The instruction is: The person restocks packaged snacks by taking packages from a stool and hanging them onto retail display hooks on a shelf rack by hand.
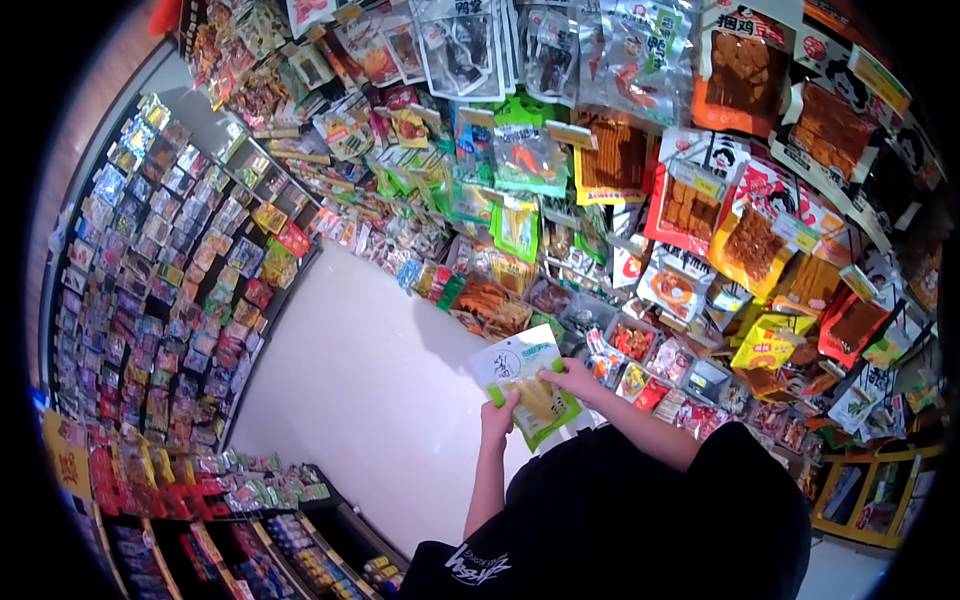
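A white and green snack packet [530, 385] with a clear window is held up in front of the black shirt. My left hand [498, 416] grips its lower left edge, thumb on the front. On the right edge of the packet, my right hand [572, 378] pinches it with the thumb over the front. Pale yellow contents show through the window. The fingers behind the packet are hidden.
Hanging snack packets [735, 210] fill the rack at the top and right, above bins of small packets [632, 340]. Another stocked shelf [160, 270] stands at the left, with more shelving [300, 545] at the lower left. Pale floor [350, 350] lies between them.
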`<state>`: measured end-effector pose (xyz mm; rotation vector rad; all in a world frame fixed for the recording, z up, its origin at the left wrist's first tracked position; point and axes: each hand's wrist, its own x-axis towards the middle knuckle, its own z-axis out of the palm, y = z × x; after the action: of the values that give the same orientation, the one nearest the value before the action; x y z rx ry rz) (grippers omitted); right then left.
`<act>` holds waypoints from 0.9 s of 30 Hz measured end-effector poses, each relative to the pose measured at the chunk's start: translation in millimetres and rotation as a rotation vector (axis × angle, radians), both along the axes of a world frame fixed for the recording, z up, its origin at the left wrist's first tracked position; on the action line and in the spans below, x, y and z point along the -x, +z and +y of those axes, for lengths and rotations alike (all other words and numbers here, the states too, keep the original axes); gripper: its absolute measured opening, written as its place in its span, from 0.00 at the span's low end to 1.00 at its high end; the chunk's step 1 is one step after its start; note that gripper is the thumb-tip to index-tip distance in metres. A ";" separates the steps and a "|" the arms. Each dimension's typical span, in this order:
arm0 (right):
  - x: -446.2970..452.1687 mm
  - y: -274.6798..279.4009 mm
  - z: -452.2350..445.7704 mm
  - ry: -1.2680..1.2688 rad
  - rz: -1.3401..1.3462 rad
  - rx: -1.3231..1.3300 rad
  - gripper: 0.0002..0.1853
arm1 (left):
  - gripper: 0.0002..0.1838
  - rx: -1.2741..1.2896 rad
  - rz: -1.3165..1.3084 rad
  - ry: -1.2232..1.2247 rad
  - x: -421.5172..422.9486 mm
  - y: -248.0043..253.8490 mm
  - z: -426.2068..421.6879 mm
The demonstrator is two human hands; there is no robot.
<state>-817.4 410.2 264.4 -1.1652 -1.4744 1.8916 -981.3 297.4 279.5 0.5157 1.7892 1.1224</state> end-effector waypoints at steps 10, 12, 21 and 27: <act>44.1 -9.6 114.7 -0.106 0.024 0.132 0.15 | 0.18 0.015 -0.006 -0.129 61.6 -10.7 137.7; 64.1 -20.7 132.2 -0.143 0.065 0.171 0.15 | 0.18 0.015 -0.001 -0.176 85.6 -23.0 164.3; 151.7 -55.8 212.4 -0.407 0.007 0.367 0.17 | 0.18 0.133 0.002 -0.515 199.4 -57.6 308.6; 197.9 -47.7 259.3 -0.621 -0.033 0.516 0.23 | 0.24 0.152 -0.109 -0.658 248.2 -97.9 387.5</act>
<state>-1015.3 669.5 216.8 -1.6459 -0.5198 1.8254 -1229.4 684.9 181.6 0.8525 1.4314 0.5418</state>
